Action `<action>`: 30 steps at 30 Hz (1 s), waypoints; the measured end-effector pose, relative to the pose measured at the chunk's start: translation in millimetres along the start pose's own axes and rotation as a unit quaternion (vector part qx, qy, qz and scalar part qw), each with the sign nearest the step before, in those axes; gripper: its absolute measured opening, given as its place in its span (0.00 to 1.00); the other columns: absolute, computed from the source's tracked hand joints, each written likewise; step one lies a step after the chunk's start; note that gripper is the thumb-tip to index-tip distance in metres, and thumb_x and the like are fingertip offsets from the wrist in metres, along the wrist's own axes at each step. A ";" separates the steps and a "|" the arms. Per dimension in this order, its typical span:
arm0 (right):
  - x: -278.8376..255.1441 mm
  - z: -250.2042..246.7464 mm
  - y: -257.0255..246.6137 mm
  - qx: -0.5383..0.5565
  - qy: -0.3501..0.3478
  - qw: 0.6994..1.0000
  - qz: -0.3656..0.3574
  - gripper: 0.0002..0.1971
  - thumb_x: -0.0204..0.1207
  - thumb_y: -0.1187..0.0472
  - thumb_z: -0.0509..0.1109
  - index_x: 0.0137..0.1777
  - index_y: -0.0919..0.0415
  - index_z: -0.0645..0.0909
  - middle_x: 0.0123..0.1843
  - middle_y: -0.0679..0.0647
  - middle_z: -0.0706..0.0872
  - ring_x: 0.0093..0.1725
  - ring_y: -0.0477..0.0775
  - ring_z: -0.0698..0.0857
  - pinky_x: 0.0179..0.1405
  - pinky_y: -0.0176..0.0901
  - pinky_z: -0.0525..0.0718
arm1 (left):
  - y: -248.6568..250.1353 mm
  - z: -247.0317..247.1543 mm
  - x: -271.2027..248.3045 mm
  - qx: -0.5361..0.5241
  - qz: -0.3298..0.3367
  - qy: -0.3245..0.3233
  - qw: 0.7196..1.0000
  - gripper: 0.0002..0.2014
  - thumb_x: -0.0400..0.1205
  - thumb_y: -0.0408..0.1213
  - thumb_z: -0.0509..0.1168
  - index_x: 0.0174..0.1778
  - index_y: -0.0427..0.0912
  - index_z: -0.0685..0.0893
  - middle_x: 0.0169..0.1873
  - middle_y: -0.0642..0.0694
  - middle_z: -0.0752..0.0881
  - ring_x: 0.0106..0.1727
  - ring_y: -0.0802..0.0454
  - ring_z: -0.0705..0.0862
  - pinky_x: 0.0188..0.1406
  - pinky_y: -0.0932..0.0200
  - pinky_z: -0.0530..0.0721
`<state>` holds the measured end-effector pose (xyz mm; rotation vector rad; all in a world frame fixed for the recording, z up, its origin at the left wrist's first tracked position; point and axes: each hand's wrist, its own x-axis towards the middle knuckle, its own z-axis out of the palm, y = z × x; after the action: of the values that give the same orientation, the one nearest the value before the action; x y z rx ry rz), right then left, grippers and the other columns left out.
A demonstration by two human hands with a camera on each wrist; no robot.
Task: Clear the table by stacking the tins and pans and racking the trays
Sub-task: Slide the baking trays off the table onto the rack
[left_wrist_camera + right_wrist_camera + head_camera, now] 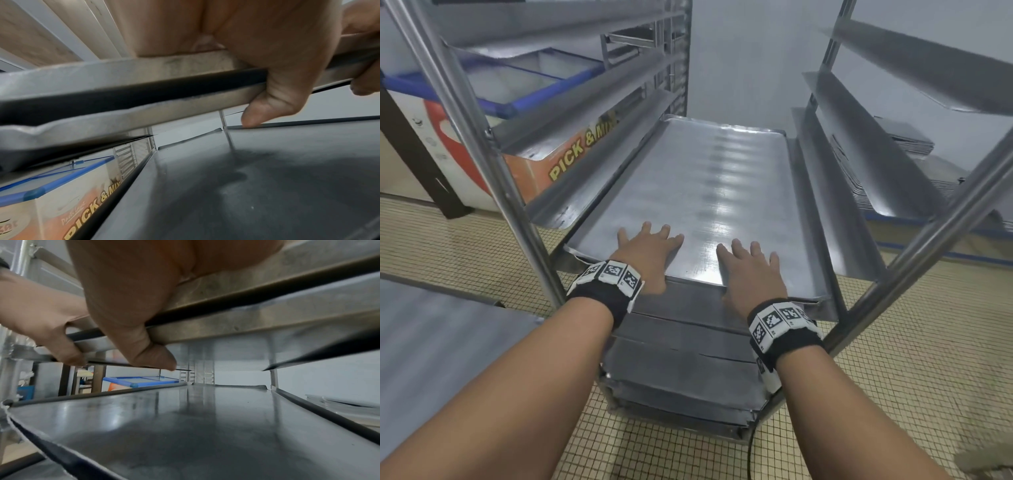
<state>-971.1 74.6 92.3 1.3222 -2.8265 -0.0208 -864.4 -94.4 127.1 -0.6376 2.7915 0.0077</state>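
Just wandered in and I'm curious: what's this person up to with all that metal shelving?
A person is sliding a flat metal tray into a tall rack. The left hand and the right hand both grip its near edge, fingers on top and thumbs underneath. The tray sits on the side rails, mostly inside. More trays already fill the slots below.

Commercial bakery kitchen, tray rack [493, 178], chest freezer [493, 89]

You are wearing a black band on your left wrist [604, 289], ringed with white square-patterned marker tags. Your right wrist [782, 330] is carrying a matching band, and both forearms are showing bare, with no sleeves.
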 end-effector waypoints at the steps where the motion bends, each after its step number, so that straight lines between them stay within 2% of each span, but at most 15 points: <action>1: -1.5 0.5 -1.6 -0.007 0.003 1.000 0.008 0.39 0.71 0.57 0.71 0.80 0.47 0.57 0.82 0.51 0.62 0.82 0.66 0.57 0.78 0.71 0.58 | -1.5 2.9 -1.5 0.004 0.003 0.013 1.000 0.45 0.70 0.38 0.70 0.83 0.55 0.57 0.83 0.50 0.60 0.85 0.40 0.56 0.78 0.25 0.59; 3: -4.6 2.1 -7.4 -0.019 0.018 0.999 0.028 0.37 0.75 0.62 0.66 0.82 0.48 0.55 0.84 0.54 0.61 0.83 0.66 0.58 0.78 0.69 0.60 | -4.2 9.1 -7.3 0.023 0.013 0.069 0.997 0.35 0.75 0.50 0.72 0.76 0.51 0.67 0.74 0.50 0.72 0.76 0.44 0.70 0.67 0.40 0.74; 5: -10.2 3.5 -16.4 -0.026 0.030 0.998 0.051 0.37 0.76 0.62 0.65 0.83 0.50 0.53 0.84 0.56 0.60 0.82 0.66 0.58 0.78 0.66 0.60 | -6.3 18.1 -18.2 0.028 0.020 0.122 0.992 0.30 0.78 0.59 0.70 0.70 0.47 0.73 0.66 0.51 0.78 0.67 0.46 0.76 0.56 0.49 0.77; 6: -14.2 4.0 -21.8 -0.028 0.031 0.997 0.063 0.38 0.76 0.59 0.66 0.84 0.51 0.52 0.84 0.57 0.60 0.83 0.66 0.57 0.79 0.65 0.60 | -7.8 23.5 -25.1 0.027 0.021 0.138 0.990 0.28 0.80 0.59 0.68 0.70 0.46 0.73 0.67 0.50 0.78 0.67 0.46 0.76 0.58 0.49 0.76; 7: -19.3 4.6 -27.5 -0.029 0.027 0.997 0.073 0.40 0.76 0.55 0.68 0.84 0.52 0.51 0.85 0.58 0.58 0.83 0.66 0.56 0.80 0.64 0.59 | -10.2 30.3 -32.6 0.030 0.022 0.147 0.988 0.29 0.82 0.58 0.66 0.73 0.46 0.72 0.72 0.50 0.76 0.71 0.45 0.74 0.64 0.48 0.75; 9: -31.2 5.9 -39.1 -0.028 0.019 0.996 0.082 0.41 0.77 0.50 0.68 0.86 0.54 0.50 0.85 0.60 0.56 0.84 0.65 0.54 0.81 0.62 0.57 | -15.7 44.2 -51.2 0.023 0.017 0.153 0.988 0.33 0.84 0.57 0.62 0.83 0.47 0.63 0.83 0.49 0.65 0.83 0.44 0.64 0.81 0.45 0.62; 11: -44.5 4.6 -52.4 -0.027 0.028 0.996 0.078 0.40 0.77 0.48 0.67 0.85 0.56 0.53 0.84 0.61 0.58 0.84 0.65 0.56 0.82 0.61 0.57 | -22.5 55.6 -73.3 -0.003 0.009 0.172 0.985 0.36 0.85 0.58 0.59 0.86 0.48 0.57 0.87 0.50 0.58 0.87 0.45 0.55 0.86 0.44 0.51; 14: -61.4 -1.0 -77.2 -0.018 0.048 0.997 0.065 0.36 0.76 0.46 0.66 0.82 0.57 0.61 0.80 0.59 0.67 0.80 0.63 0.64 0.80 0.60 0.61 | -34.0 69.2 -104.3 -0.057 -0.005 0.193 0.979 0.37 0.86 0.60 0.56 0.88 0.49 0.54 0.88 0.49 0.54 0.88 0.46 0.50 0.86 0.45 0.53; 16: -71.3 -5.7 -97.0 -0.003 0.055 0.997 0.054 0.35 0.76 0.47 0.66 0.81 0.59 0.63 0.78 0.59 0.70 0.80 0.62 0.65 0.80 0.59 0.62 | -44.3 77.9 -123.3 -0.094 -0.033 0.201 0.975 0.37 0.86 0.62 0.54 0.88 0.49 0.57 0.88 0.49 0.55 0.88 0.45 0.54 0.85 0.45 0.58; 18: -80.6 -9.4 -118.7 0.021 0.061 0.998 0.026 0.36 0.77 0.48 0.66 0.82 0.59 0.61 0.81 0.59 0.66 0.82 0.61 0.61 0.82 0.57 0.59 | -56.7 89.2 -142.5 -0.129 -0.073 0.202 0.968 0.35 0.85 0.63 0.55 0.86 0.48 0.61 0.86 0.47 0.61 0.85 0.44 0.60 0.83 0.46 0.63; 21: -90.7 -9.1 -154.8 0.057 0.067 0.995 -0.051 0.34 0.81 0.53 0.64 0.84 0.58 0.58 0.86 0.59 0.59 0.86 0.60 0.54 0.86 0.54 0.53 | -81.6 110.4 -173.8 -0.181 -0.146 0.183 0.955 0.34 0.84 0.63 0.57 0.84 0.49 0.66 0.80 0.45 0.72 0.79 0.42 0.70 0.76 0.45 0.72; 24: -91.9 3.2 -196.0 0.086 0.042 0.987 -0.130 0.30 0.83 0.53 0.61 0.84 0.58 0.62 0.85 0.58 0.62 0.86 0.59 0.57 0.86 0.54 0.54 | -113.3 142.6 -207.2 -0.229 -0.233 0.140 0.935 0.31 0.84 0.61 0.59 0.81 0.49 0.68 0.77 0.45 0.76 0.77 0.42 0.73 0.74 0.45 0.76; 27: -84.5 18.8 -239.6 0.106 -0.004 0.977 -0.185 0.26 0.81 0.52 0.63 0.78 0.56 0.71 0.81 0.56 0.71 0.82 0.59 0.66 0.84 0.52 0.61 | -143.3 190.4 -240.4 -0.274 -0.344 0.091 0.893 0.33 0.84 0.59 0.60 0.84 0.51 0.65 0.81 0.46 0.71 0.82 0.42 0.66 0.78 0.42 0.71; 30: -75.3 30.8 -278.6 0.099 -0.056 0.966 -0.230 0.25 0.80 0.51 0.65 0.76 0.55 0.73 0.73 0.55 0.80 0.72 0.59 0.77 0.73 0.53 0.76 | -159.0 237.2 -271.1 -0.308 -0.463 0.022 0.831 0.36 0.84 0.58 0.60 0.86 0.52 0.56 0.87 0.44 0.53 0.87 0.37 0.51 0.81 0.32 0.60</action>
<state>-709.8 -46.1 54.6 2.0547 -2.5876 0.1908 -499.1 -107.0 -19.1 -2.0773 2.1693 0.7131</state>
